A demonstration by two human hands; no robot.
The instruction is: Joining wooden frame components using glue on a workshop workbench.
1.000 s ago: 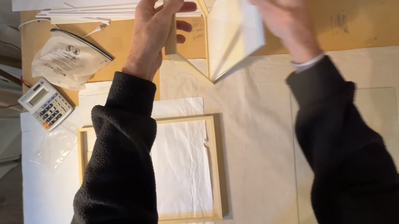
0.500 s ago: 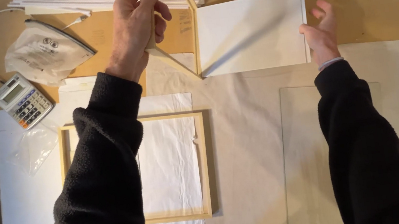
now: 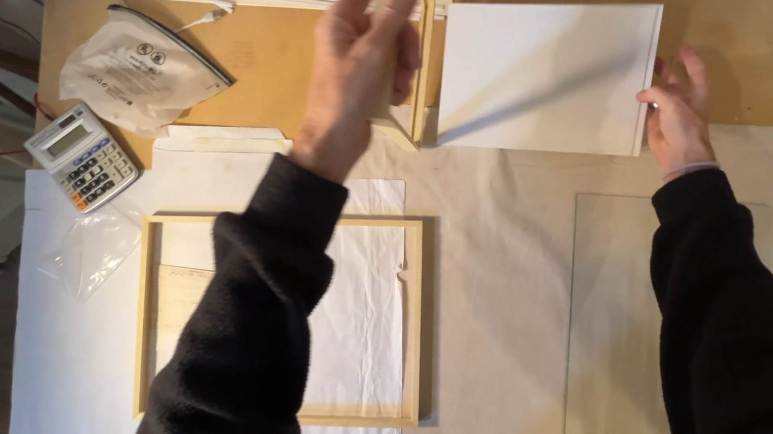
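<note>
Fingers of the left hand [image 3: 364, 59] grip an upright wooden frame [image 3: 419, 51]; the open right hand [image 3: 676, 111] touches a white board [image 3: 548, 73].

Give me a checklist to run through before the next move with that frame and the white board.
1. Left hand grips the raised wooden frame: ok, fingers wrap its edge.
2. White board lies flat on the table: ok.
3. Right hand is clear of the board: not ok, fingertips rest at its right edge.
4. Second wooden frame lies flat on the white paper: ok.
5. Clear sheet is free of objects: cannot tell, the right sleeve covers part of it.
6. Calculator is clear of both hands: ok, it sits far left.
</note>
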